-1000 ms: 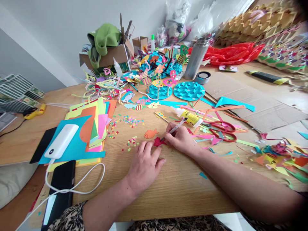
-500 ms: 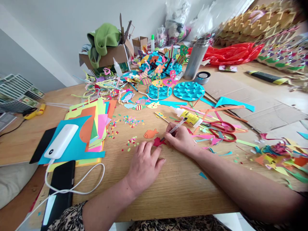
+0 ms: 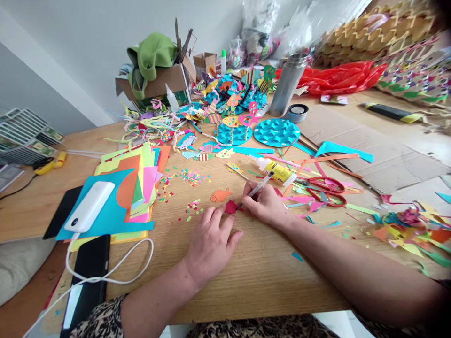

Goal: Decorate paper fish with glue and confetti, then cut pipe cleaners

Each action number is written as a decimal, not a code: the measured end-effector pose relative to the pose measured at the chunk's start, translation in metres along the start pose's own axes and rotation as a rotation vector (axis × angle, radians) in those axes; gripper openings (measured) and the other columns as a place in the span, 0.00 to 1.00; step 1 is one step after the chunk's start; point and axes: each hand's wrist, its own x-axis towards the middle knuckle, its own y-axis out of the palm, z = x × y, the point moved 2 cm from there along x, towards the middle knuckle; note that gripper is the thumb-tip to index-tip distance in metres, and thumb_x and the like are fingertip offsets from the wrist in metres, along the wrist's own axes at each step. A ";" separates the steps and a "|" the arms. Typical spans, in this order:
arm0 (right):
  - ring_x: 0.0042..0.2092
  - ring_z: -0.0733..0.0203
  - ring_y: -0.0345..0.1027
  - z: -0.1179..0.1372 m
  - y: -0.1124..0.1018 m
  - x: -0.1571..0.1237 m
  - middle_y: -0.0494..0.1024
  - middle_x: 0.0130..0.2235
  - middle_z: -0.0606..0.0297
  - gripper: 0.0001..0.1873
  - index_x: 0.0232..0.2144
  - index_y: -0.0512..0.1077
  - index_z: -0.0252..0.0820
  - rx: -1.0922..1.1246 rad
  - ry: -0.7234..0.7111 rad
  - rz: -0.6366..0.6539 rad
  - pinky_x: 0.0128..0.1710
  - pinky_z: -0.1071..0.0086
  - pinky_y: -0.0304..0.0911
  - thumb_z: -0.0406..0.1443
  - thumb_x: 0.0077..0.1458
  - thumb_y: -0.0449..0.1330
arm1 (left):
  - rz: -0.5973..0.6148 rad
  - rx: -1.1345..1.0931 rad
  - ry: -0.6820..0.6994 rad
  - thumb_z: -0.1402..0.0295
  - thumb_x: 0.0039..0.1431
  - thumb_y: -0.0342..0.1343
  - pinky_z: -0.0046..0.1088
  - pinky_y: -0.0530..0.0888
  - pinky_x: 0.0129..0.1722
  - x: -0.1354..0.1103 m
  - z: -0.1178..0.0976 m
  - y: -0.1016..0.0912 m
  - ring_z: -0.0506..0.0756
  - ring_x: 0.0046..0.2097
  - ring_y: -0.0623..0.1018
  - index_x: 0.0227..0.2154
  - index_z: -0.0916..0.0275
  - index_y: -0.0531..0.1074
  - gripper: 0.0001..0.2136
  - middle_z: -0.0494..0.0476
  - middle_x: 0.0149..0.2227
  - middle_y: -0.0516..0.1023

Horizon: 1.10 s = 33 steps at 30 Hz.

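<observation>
Left hand: in the head view the left hand (image 3: 212,239) lies palm down on the table (image 3: 271,281), fingers extended and loosely spread, fingertips touching the crimson paper cutout.
Crimson paper cutout: the small crimson paper cutout (image 3: 230,207) is on the table between the two hands, partly covered by the left fingertips.
Right hand: the right hand (image 3: 264,204) grips a slim pen (image 3: 259,185), its tip down at the cutout's right edge; whether it touches the paper is too small to tell.
Paper fish: an orange paper fish (image 3: 221,195) lies just beyond the cutout; a yellow spotted fish (image 3: 232,167) lies farther back, near a thin stick (image 3: 238,173).
Confetti: paper dots (image 3: 193,205) are scattered left of the orange fish.
Glue and scissors: a glue bottle (image 3: 279,171) lies on its side beyond the right hand, near red-handled scissors (image 3: 327,192) among paper strips.
Paper stack: coloured sheets (image 3: 141,183) lie to the left, with a white power bank (image 3: 90,206) on top and a black phone (image 3: 92,260) just nearer.
Back of table: a metal flask (image 3: 288,87) stands behind a blue bumpy disc (image 3: 276,133).
</observation>
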 end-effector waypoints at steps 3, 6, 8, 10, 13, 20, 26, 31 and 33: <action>0.21 0.69 0.53 0.000 0.000 0.000 0.60 0.18 0.74 0.06 0.20 0.59 0.43 -0.014 -0.006 -0.002 0.19 0.74 0.47 0.35 0.43 0.54 | 0.007 -0.003 -0.003 0.64 0.63 0.54 0.47 0.69 0.55 0.000 0.000 0.000 0.63 0.53 0.67 0.49 0.64 0.71 0.15 0.64 0.53 0.71; 0.21 0.69 0.53 0.001 0.000 0.000 0.60 0.18 0.74 0.06 0.19 0.59 0.43 -0.033 -0.015 -0.001 0.19 0.73 0.47 0.35 0.43 0.54 | 0.012 -0.001 -0.003 0.64 0.63 0.54 0.47 0.69 0.54 -0.001 0.000 0.000 0.63 0.53 0.66 0.50 0.65 0.71 0.15 0.65 0.53 0.71; 0.21 0.69 0.53 0.002 0.000 -0.001 0.60 0.17 0.74 0.06 0.19 0.59 0.44 -0.038 -0.016 0.001 0.19 0.73 0.47 0.35 0.43 0.54 | 0.015 0.002 -0.006 0.64 0.63 0.54 0.48 0.69 0.54 -0.001 0.000 0.000 0.63 0.53 0.67 0.49 0.64 0.71 0.15 0.64 0.53 0.71; 0.21 0.69 0.53 0.003 0.000 0.000 0.60 0.17 0.74 0.06 0.19 0.59 0.44 -0.038 -0.017 0.004 0.19 0.73 0.47 0.35 0.43 0.54 | 0.015 0.004 -0.007 0.64 0.62 0.55 0.48 0.69 0.54 -0.001 0.000 0.000 0.63 0.53 0.67 0.49 0.64 0.71 0.14 0.64 0.53 0.71; 0.21 0.69 0.53 0.003 0.000 0.000 0.60 0.17 0.73 0.06 0.19 0.59 0.44 -0.039 -0.019 0.004 0.19 0.73 0.47 0.36 0.43 0.54 | 0.009 0.004 -0.007 0.64 0.62 0.55 0.48 0.69 0.54 0.000 0.000 0.000 0.63 0.53 0.67 0.49 0.63 0.71 0.14 0.64 0.52 0.71; 0.21 0.69 0.54 0.000 0.001 0.000 0.61 0.18 0.73 0.06 0.20 0.59 0.44 -0.057 -0.024 -0.011 0.19 0.74 0.48 0.35 0.44 0.55 | 0.013 0.019 -0.006 0.64 0.62 0.54 0.48 0.69 0.54 -0.001 0.000 0.001 0.63 0.53 0.67 0.49 0.63 0.71 0.15 0.65 0.53 0.71; 0.21 0.69 0.54 0.000 0.001 0.000 0.62 0.18 0.73 0.07 0.20 0.60 0.43 -0.046 -0.037 0.006 0.20 0.74 0.49 0.35 0.45 0.55 | 0.022 0.017 -0.005 0.63 0.63 0.54 0.48 0.69 0.54 -0.001 0.000 0.001 0.63 0.54 0.67 0.50 0.64 0.70 0.16 0.65 0.53 0.70; 0.21 0.69 0.54 0.000 0.000 0.000 0.60 0.17 0.74 0.07 0.20 0.59 0.43 -0.049 -0.011 0.000 0.19 0.74 0.48 0.35 0.44 0.55 | 0.016 0.016 -0.008 0.64 0.62 0.54 0.48 0.69 0.53 0.000 0.000 0.001 0.63 0.53 0.67 0.50 0.61 0.71 0.14 0.64 0.52 0.70; 0.21 0.69 0.54 0.000 0.000 0.000 0.60 0.18 0.74 0.07 0.20 0.59 0.43 -0.050 -0.015 -0.003 0.19 0.74 0.48 0.35 0.44 0.55 | 0.018 0.017 -0.008 0.64 0.62 0.55 0.48 0.69 0.53 0.000 0.000 0.001 0.63 0.53 0.67 0.50 0.62 0.71 0.15 0.64 0.52 0.70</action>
